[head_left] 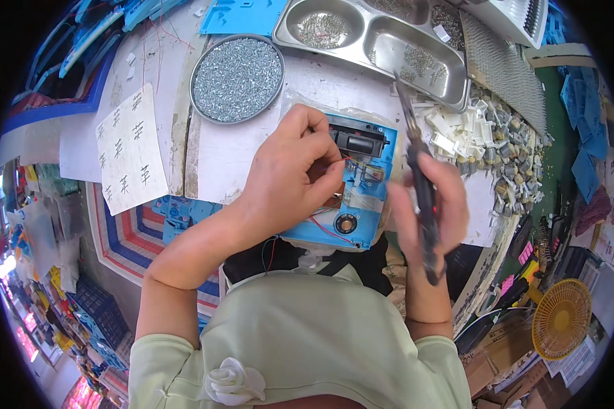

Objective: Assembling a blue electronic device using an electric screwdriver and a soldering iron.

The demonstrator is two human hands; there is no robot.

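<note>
A blue plastic housing (pixel 367 228) lies in front of me, holding a black rectangular part (pixel 353 142), a round black part (pixel 346 223) and thin wires. Over its left side my left hand (pixel 295 170) is closed in a pinch. A thin red wire (pixel 351 159) runs from those fingertips; the exact grip is partly hidden. To the right of the housing my right hand (pixel 438 211) is wrapped round a black-handled tool (pixel 424 198) with a tapering metal shaft pointing away from me. Motion blur hides its exact kind.
A round dish of small screws (pixel 237 80) stands far left, near a paper sheet with handwriting (pixel 132 150). Behind is a steel compartment tray (pixel 382 68) with small parts. White and metal pieces (pixel 471 129) are heaped at right. A yellow fan (pixel 561 319) is lower right.
</note>
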